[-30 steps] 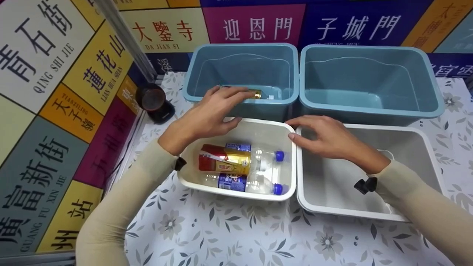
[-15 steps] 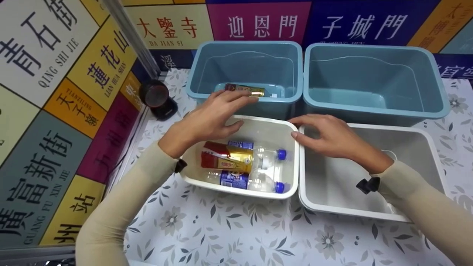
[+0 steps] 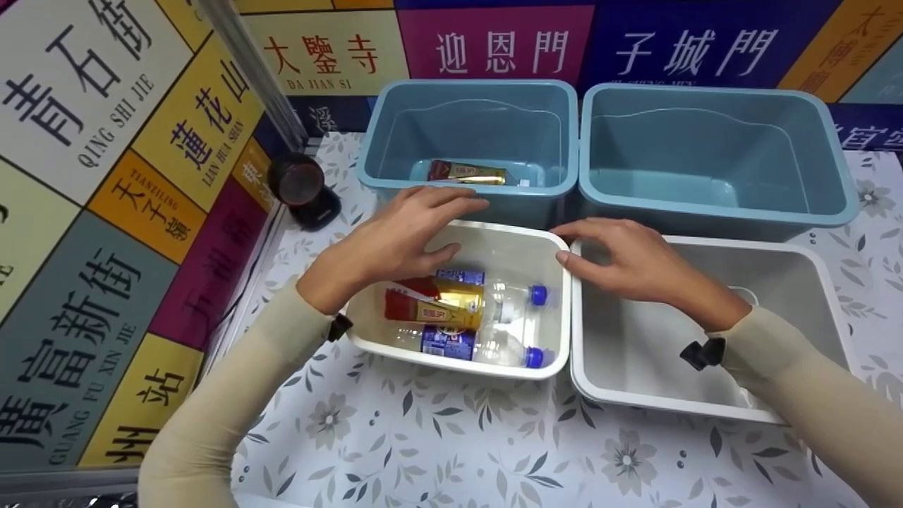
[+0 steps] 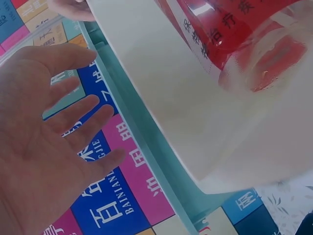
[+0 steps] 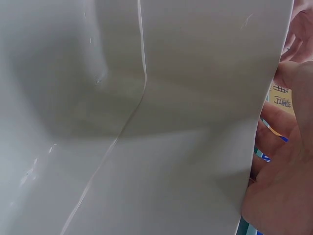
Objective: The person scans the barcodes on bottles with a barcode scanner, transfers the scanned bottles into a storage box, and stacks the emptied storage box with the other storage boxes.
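Since half a second earlier, the left hand (image 3: 402, 233) had drawn back slightly from the left blue bin (image 3: 469, 127), baring more of the bottle (image 3: 467, 172) lying in it, red and gold. That hand hung over the far left part of the left white bin (image 3: 451, 367), fingers spread, thumb apart, holding nothing. The right hand (image 3: 628, 257) had kept its place: thumb and forefinger stood apart, their tips at the rim between the left white bin and the right white bin (image 3: 635, 353). The two hands were apart from each other.

Inside the left white bin, a red-gold bottle (image 3: 444, 305) lay on its side between a far clear bottle (image 3: 462, 276) and a near clear bottle (image 3: 448, 343), both blue-capped. Behind the right white bin stood the right blue bin (image 3: 705, 141). To the left, a black device (image 3: 303, 190) sat on the leaf-patterned cloth (image 3: 451, 437).
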{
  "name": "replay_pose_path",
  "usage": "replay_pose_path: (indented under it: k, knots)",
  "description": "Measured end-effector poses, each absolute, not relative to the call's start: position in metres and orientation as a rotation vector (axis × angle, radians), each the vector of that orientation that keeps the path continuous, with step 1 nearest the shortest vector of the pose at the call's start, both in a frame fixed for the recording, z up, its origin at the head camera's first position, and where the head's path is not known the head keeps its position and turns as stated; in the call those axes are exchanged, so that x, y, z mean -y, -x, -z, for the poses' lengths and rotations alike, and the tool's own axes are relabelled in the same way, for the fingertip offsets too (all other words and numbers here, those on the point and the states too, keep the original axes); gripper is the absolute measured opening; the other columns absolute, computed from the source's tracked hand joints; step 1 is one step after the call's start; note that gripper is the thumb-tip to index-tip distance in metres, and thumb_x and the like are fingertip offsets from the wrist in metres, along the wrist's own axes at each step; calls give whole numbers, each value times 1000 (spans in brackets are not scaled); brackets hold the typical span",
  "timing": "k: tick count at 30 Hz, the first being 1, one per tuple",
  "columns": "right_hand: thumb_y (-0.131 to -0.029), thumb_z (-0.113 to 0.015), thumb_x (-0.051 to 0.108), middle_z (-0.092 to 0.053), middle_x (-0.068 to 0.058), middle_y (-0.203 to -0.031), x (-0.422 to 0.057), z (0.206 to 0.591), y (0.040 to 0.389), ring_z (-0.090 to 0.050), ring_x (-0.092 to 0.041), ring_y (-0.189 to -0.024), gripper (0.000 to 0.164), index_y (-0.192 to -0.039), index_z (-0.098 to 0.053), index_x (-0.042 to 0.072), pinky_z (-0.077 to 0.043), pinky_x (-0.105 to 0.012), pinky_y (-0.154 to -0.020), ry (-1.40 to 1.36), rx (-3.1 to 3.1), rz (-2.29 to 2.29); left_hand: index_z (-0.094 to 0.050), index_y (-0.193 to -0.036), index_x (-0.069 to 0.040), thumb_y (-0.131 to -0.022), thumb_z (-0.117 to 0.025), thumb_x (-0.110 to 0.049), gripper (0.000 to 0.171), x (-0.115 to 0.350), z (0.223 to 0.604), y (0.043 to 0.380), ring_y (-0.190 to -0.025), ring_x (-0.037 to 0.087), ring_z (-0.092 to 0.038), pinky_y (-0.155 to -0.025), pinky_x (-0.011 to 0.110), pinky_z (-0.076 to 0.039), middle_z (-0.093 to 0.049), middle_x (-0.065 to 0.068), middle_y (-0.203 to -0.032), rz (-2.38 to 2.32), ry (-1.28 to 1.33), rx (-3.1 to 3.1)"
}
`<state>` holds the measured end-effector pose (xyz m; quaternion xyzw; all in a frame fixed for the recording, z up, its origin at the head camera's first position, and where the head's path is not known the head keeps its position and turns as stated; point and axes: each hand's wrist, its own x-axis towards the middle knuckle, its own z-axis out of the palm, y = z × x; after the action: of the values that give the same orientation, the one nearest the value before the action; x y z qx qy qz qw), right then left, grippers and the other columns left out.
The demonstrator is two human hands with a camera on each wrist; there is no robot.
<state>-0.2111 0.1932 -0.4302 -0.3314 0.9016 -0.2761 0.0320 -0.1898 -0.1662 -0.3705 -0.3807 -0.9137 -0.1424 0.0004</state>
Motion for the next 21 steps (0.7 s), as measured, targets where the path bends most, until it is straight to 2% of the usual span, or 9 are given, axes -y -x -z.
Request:
replay_pose_path:
  k: [7, 13, 15, 21]
  knots:
    - [-107, -66, 47, -77, 2, -129, -193, 429, 212, -70, -25, -128, 42, -142, -72, 25, -55, -58, -105, 1005, -2775, 840, -49, -162, -23, -105, -69, -27, 61, 166, 365, 185, -156, 25, -46, -129, 62, -35, -53, 1, -166, 439, 1168, 2934]
    - [-107, -65, 46, -77, 2, -130, -193, 427, 213, -70, -26, -127, 42, -142, -72, 24, -55, -58, -104, 1008, -2780, 839, -51, -161, -24, -106, -68, -30, 58, 167, 362, 183, -150, 26, -53, -127, 60, -38, -60, 1, -160, 431, 1187, 2960]
    - [-107, -65, 47, -77, 2, -130, -192, 427, 213, -70, -26, -128, 42, -142, -72, 25, -55, -58, -104, 1005, -2777, 836, -54, -159, -22, -106, -69, -31, 57, 167, 362, 182, -147, 27, -57, -124, 59, -41, -63, 3, -156, 447, 1206, 2965]
    - [-106, -65, 47, -76, 0, -133, -192, 429, 210, -69, -28, -130, 43, -143, -71, 24, -54, -60, -106, 980, -2763, 843, -61, -153, -19, -105, -71, -32, 51, 165, 368, 183, -131, 27, -68, -109, 46, -58, -70, 6, -147, 486, 1277, 2947]
